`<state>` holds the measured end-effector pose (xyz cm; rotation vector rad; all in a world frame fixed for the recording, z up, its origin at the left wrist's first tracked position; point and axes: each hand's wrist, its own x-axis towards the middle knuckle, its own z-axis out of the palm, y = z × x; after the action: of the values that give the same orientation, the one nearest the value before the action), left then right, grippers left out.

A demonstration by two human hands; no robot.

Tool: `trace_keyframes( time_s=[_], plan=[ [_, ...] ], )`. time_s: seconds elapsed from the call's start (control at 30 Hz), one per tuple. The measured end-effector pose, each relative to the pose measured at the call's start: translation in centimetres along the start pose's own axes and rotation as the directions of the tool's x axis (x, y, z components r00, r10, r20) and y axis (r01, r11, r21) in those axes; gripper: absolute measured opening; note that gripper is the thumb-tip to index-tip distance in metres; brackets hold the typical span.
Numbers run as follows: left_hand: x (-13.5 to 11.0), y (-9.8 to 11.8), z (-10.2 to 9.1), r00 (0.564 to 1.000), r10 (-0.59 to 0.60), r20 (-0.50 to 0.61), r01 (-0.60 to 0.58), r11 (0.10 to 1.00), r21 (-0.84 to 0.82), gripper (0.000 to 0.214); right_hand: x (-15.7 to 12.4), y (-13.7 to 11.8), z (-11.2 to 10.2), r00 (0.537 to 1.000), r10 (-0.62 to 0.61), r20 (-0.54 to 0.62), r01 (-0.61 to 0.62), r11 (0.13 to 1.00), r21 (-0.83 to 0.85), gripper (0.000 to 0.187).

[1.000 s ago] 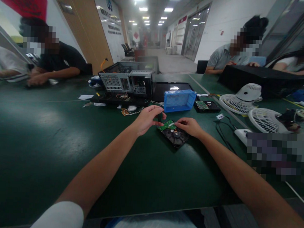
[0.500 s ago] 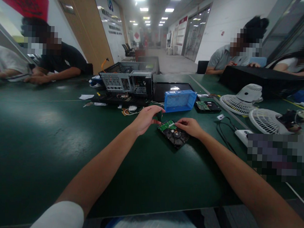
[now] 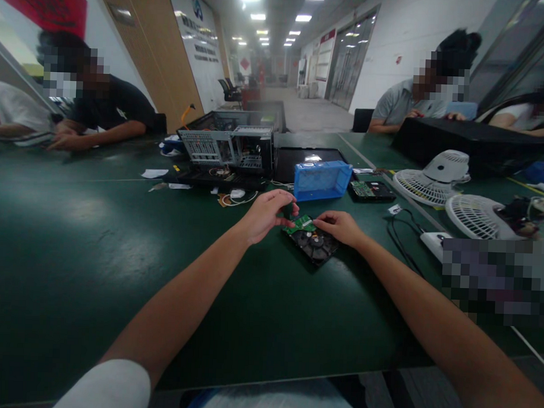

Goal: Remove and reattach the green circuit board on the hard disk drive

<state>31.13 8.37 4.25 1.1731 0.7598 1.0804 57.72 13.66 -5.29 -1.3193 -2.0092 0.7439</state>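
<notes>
Hard drive (image 3: 314, 244): blue bin (image 3: 321, 180) just behind, black cables (image 3: 398, 232) right.

Two hands: left hand (image 3: 267, 213), right hand (image 3: 340, 225). Two hard drives (image 3: 316, 246) (image 3: 371, 189). Two white fans (image 3: 427, 179) (image 3: 474, 214). One blue bin (image 3: 321, 179). One computer case (image 3: 232, 144).

My left hand (image 3: 265, 214) closes around a dark tool (image 3: 286, 211); the fingers hide most of it, so I cannot identify its type or tip. My right hand (image 3: 340, 225) covers the far right corner of the hard drive (image 3: 315, 246); whether it grips or only presses is not discernible. Markings on the green circuit board (image 3: 300, 224) are too small to read. A pixelated block (image 3: 496, 280) at the right edge of the table (image 3: 118, 252) hides part of the white power strip (image 3: 431, 239).
</notes>
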Motion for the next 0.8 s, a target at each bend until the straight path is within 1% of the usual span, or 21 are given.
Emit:
trace_keyframes(
  time_s=[0.13, 0.27, 0.33, 0.57, 0.8],
  plan=[
    [0.01, 0.11, 0.05, 1.000, 0.007, -0.014, -0.008, 0.998, -0.064, 0.017, -0.08, -0.18, -0.08, 1.000, -0.002, 0.007, 0.002, 1.000, -0.008, 0.041],
    [-0.12, 0.41, 0.05, 1.000, -0.007, -0.015, 0.006, 0.997, -0.083, 0.015, -0.13, -0.27, -0.16, 1.000, -0.005, 0.008, 0.006, 1.000, -0.012, 0.040],
    [-0.19, 0.58, 0.03, 1.000, 0.000, -0.017, -0.001, 0.997, -0.075, 0.014, -0.12, -0.26, -0.19, 1.000, -0.005, 0.010, 0.006, 1.000, -0.015, 0.040],
    [-0.05, 0.81, -0.25, 0.995, 0.047, -0.086, -0.047, 0.999, 0.002, 0.015, -0.03, 0.00, -0.14, 1.000, -0.002, 0.008, 0.002, 1.000, -0.008, 0.040],
    [-0.11, 0.84, -0.28, 0.994, 0.055, -0.094, -0.053, 0.998, 0.025, 0.016, -0.02, 0.07, -0.09, 1.000, 0.003, 0.011, -0.003, 1.000, -0.011, 0.041]
  ],
)
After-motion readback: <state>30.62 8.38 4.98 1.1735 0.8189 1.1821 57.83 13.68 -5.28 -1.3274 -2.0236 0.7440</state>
